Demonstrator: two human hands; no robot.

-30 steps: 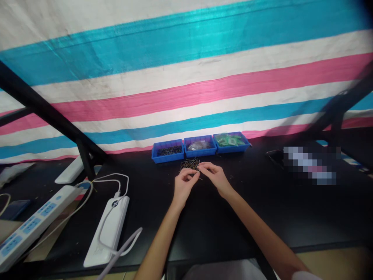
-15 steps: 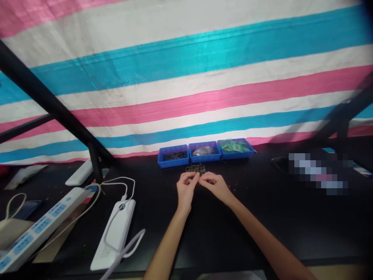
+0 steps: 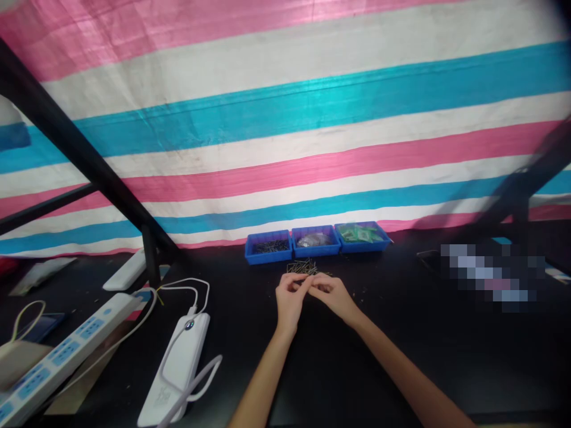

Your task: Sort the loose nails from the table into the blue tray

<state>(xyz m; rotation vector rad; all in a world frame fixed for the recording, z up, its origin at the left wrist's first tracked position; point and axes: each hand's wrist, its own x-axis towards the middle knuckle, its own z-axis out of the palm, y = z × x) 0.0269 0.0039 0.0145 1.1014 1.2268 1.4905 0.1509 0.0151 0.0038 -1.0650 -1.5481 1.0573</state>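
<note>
Both hands meet at the fingertips over the black table [image 3: 339, 368], just in front of a small pile of thin metal screws [image 3: 302, 267]. My left hand [image 3: 292, 297] is pinched, thumb against forefinger. Touching it from the right, my right hand [image 3: 332, 295] is pinched too. Whatever lies between the fingertips is too small to make out. Behind the pile stand three blue trays in a row: the left tray [image 3: 268, 258] holds dark screws, the middle tray [image 3: 316, 251] a clear plastic bag, the right tray [image 3: 366, 245] green packets.
At the left lie a white power bank [image 3: 178, 365] with a looped cable and a long power strip [image 3: 71, 351]. Black frame bars [image 3: 89, 154] rise on both sides. A striped sheet [image 3: 285, 148] hangs behind. A dark object [image 3: 429, 259], partly blurred out, lies right.
The view has tilted slightly, so the trays and table sit a little lower in the picture. Both hands remain together by the pile, fingertips still touching.
</note>
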